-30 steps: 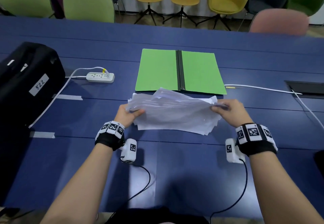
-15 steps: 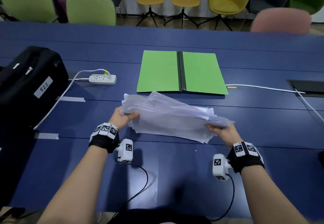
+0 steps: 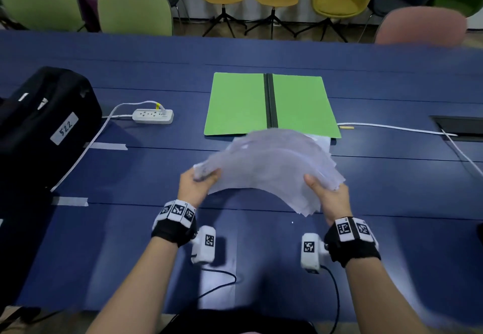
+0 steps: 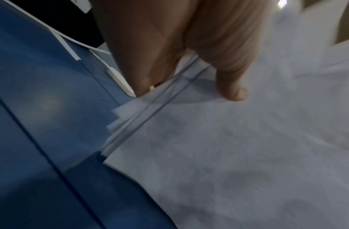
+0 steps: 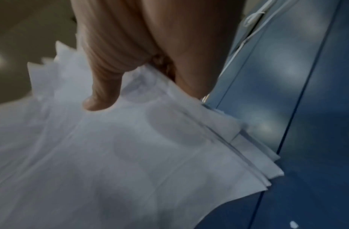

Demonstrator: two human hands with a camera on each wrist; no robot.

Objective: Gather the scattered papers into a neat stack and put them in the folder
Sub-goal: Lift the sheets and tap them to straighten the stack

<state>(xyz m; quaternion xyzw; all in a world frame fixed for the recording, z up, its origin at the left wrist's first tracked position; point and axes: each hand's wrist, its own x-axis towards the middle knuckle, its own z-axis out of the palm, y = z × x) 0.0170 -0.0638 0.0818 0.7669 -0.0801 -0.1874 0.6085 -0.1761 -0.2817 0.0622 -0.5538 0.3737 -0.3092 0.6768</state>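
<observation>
A loose sheaf of white papers [image 3: 271, 166] arches upward above the blue table [image 3: 392, 190], held at both ends. My left hand [image 3: 201, 179] grips its left edge, thumb on top [image 4: 233, 91] and fingers beneath. My right hand [image 3: 324, 190] grips the right edge, thumb pressing the top sheet [image 5: 99, 100]. The sheets' edges are uneven and fanned [image 5: 254, 156]. An open green folder [image 3: 243, 104] with a black spine lies flat just beyond the papers. One white sheet [image 3: 322, 141] lies on the table at the folder's near right corner.
A black bag [image 3: 44, 124] labelled 522 sits at the left. A white power strip [image 3: 153, 116] and its cable lie left of the folder. A white cable [image 3: 392, 127] runs to a floor box at the right. Chairs line the table's far side.
Both hands have moved closer together and toward the right, bowing the papers into a raised arch. The sheaf has turned and lifted off the table.
</observation>
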